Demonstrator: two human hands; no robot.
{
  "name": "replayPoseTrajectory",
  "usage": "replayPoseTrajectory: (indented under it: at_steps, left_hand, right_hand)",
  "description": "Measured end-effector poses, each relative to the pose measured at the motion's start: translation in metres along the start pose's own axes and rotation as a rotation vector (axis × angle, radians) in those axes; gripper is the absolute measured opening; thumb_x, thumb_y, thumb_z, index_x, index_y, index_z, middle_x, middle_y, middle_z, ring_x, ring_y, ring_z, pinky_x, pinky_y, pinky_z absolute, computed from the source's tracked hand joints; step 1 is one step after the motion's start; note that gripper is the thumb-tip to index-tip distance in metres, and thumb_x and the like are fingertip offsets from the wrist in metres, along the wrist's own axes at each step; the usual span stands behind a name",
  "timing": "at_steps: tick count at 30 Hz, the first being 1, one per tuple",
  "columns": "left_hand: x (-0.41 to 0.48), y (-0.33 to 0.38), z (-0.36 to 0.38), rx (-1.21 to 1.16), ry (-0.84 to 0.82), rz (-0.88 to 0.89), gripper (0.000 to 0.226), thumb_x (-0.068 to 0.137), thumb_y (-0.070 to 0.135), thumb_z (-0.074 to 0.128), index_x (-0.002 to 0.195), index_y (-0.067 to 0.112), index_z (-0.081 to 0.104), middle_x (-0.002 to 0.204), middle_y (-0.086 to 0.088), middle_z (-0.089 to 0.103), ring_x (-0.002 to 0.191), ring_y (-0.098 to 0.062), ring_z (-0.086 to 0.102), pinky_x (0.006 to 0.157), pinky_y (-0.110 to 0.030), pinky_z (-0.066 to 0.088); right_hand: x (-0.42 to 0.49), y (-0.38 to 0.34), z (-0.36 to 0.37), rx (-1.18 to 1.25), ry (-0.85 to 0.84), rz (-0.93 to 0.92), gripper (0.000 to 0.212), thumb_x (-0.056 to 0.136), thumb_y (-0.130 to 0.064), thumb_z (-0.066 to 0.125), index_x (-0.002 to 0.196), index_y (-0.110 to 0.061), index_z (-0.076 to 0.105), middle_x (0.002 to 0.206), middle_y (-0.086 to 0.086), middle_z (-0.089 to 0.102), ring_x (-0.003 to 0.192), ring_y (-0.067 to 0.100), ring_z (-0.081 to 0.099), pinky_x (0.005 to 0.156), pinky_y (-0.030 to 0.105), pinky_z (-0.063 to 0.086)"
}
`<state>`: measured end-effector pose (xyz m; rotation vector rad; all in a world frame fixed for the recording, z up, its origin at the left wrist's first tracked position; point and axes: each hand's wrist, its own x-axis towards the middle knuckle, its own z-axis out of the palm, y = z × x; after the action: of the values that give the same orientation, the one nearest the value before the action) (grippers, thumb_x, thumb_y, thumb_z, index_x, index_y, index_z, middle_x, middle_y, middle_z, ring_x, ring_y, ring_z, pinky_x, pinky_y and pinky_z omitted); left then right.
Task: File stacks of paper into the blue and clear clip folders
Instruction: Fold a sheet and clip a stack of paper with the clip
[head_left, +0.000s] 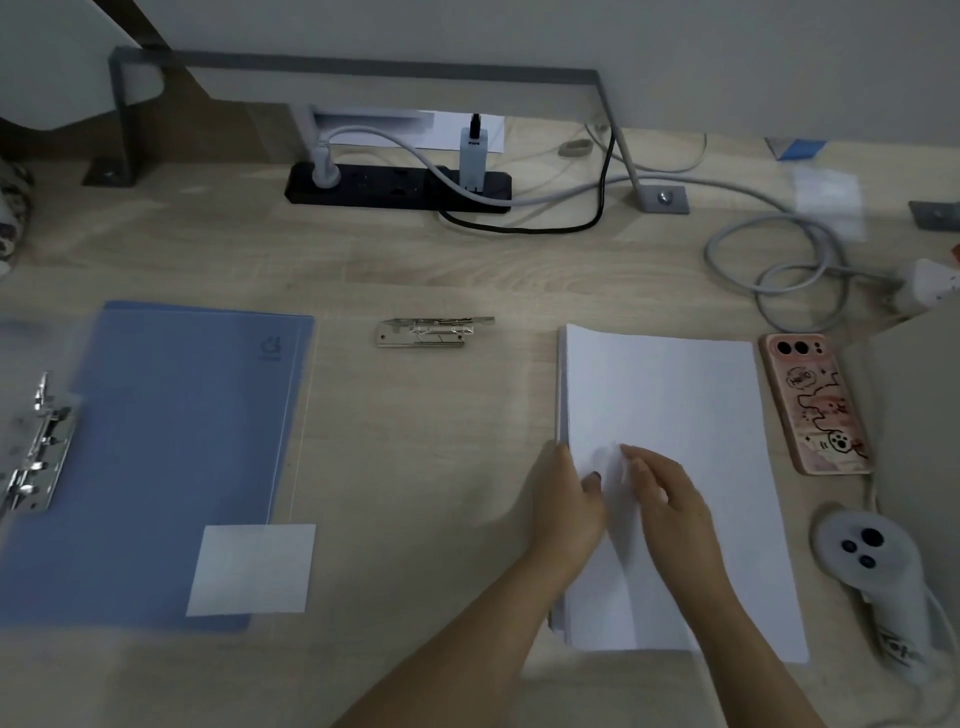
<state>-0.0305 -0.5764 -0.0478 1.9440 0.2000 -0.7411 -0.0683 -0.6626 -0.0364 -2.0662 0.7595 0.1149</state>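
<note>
A stack of white paper lies on the desk at the right. My left hand holds its left edge, thumb on top. My right hand rests on the sheets beside it, and the top sheets bulge up between the two hands. At the left lies the open blue clip folder, with its metal clip at the left edge. A clear cover seems to lie with it; its edges are faint. A loose metal clip sits on the desk between folder and paper.
A small white square of paper lies on the folder's lower right corner. A phone in a pink case and a white controller lie right of the stack. A black power strip, cables and a grey frame stand at the back.
</note>
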Motion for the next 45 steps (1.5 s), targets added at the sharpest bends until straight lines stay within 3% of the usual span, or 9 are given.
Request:
replayPoseTrajectory:
  at_steps: [5, 9, 14, 21, 28, 33, 37, 39, 45]
  left_hand:
    - [-0.007, 0.000, -0.033, -0.213, -0.081, 0.074, 0.030, 0.094, 0.009, 0.042, 0.123, 0.016, 0.047, 0.122, 0.004, 0.057, 0.111, -0.008, 0.054, 0.096, -0.024, 0.040]
    - [-0.018, -0.004, -0.074, -0.336, -0.114, 0.104, 0.031, 0.094, 0.004, 0.043, 0.110, 0.029, 0.049, 0.105, 0.024, 0.059, 0.089, 0.020, 0.056, 0.076, -0.002, 0.042]
    - [-0.034, -0.022, -0.120, -0.393, -0.002, 0.026, 0.030, 0.093, 0.018, 0.048, 0.123, 0.025, 0.048, 0.122, 0.007, 0.059, 0.114, -0.009, 0.055, 0.099, -0.026, 0.043]
    - [-0.050, -0.069, -0.176, -0.276, 0.146, -0.113, 0.056, 0.099, 0.024, 0.038, 0.147, 0.008, 0.014, 0.153, -0.003, 0.025, 0.141, -0.015, 0.025, 0.106, -0.019, 0.019]
    - [-0.035, -0.099, -0.201, -0.172, 0.159, -0.224, 0.057, 0.100, 0.030, 0.032, 0.148, 0.010, 0.010, 0.157, -0.006, 0.019, 0.143, -0.021, 0.022, 0.115, -0.033, 0.019]
    - [-0.028, -0.107, -0.206, -0.087, 0.120, -0.192, 0.050, 0.098, 0.032, 0.036, 0.144, 0.013, 0.025, 0.151, -0.004, 0.033, 0.138, -0.021, 0.034, 0.113, -0.036, 0.028]
    - [-0.025, -0.110, -0.211, 0.058, 0.161, -0.157, 0.030, 0.098, 0.033, 0.037, 0.110, 0.009, 0.049, 0.095, -0.004, 0.062, 0.090, -0.015, 0.061, 0.075, -0.020, 0.046]
    - [-0.023, -0.107, -0.214, 0.141, 0.219, -0.109, 0.022, 0.098, 0.033, 0.035, 0.085, 0.017, 0.043, 0.063, 0.005, 0.045, 0.056, -0.008, 0.046, 0.052, -0.015, 0.031]
    - [-0.004, -0.114, -0.221, 0.213, 0.359, -0.046, 0.020, 0.092, 0.031, 0.050, 0.076, 0.020, 0.048, 0.075, 0.003, 0.053, 0.067, -0.010, 0.050, 0.053, -0.017, 0.031]
  right_hand:
    - [0.010, 0.008, -0.048, -0.009, 0.211, 0.111, 0.056, 0.088, -0.033, 0.055, 0.139, -0.016, 0.037, 0.143, 0.013, 0.039, 0.127, 0.031, 0.042, 0.104, 0.049, 0.038]
    - [0.007, 0.000, -0.070, 0.311, 0.096, 0.311, 0.051, 0.090, -0.032, 0.052, 0.139, -0.024, 0.037, 0.139, 0.005, 0.044, 0.126, 0.028, 0.044, 0.100, 0.046, 0.039]
    - [-0.012, -0.031, -0.028, 0.387, -0.101, 0.228, 0.026, 0.091, -0.023, 0.053, 0.116, -0.015, 0.054, 0.107, 0.003, 0.064, 0.101, 0.019, 0.058, 0.081, 0.028, 0.045]
    - [-0.029, -0.054, 0.053, 0.315, -0.171, 0.164, 0.021, 0.091, -0.014, 0.052, 0.110, -0.012, 0.060, 0.102, 0.005, 0.067, 0.093, 0.022, 0.061, 0.083, 0.035, 0.045]
    - [-0.023, -0.064, 0.097, 0.245, -0.123, 0.228, 0.022, 0.091, -0.018, 0.051, 0.072, -0.008, 0.050, 0.071, 0.007, 0.047, 0.067, 0.021, 0.043, 0.060, 0.031, 0.032]
    - [-0.024, -0.060, 0.105, 0.299, -0.067, 0.278, 0.016, 0.091, -0.018, 0.050, 0.079, -0.009, 0.055, 0.075, 0.005, 0.052, 0.072, 0.019, 0.047, 0.063, 0.028, 0.036]
    - [-0.027, -0.058, 0.103, 0.351, -0.051, 0.298, 0.014, 0.091, -0.019, 0.051, 0.089, -0.009, 0.060, 0.082, 0.004, 0.057, 0.078, 0.017, 0.050, 0.066, 0.023, 0.038]
    - [-0.028, -0.058, 0.103, 0.375, -0.041, 0.307, 0.014, 0.092, -0.019, 0.051, 0.087, -0.009, 0.059, 0.082, 0.003, 0.055, 0.077, 0.016, 0.049, 0.067, 0.023, 0.037]
    - [-0.021, -0.060, 0.104, 0.361, -0.017, 0.315, 0.013, 0.090, -0.022, 0.053, 0.084, -0.016, 0.063, 0.083, 0.002, 0.060, 0.079, 0.018, 0.054, 0.071, 0.029, 0.041]
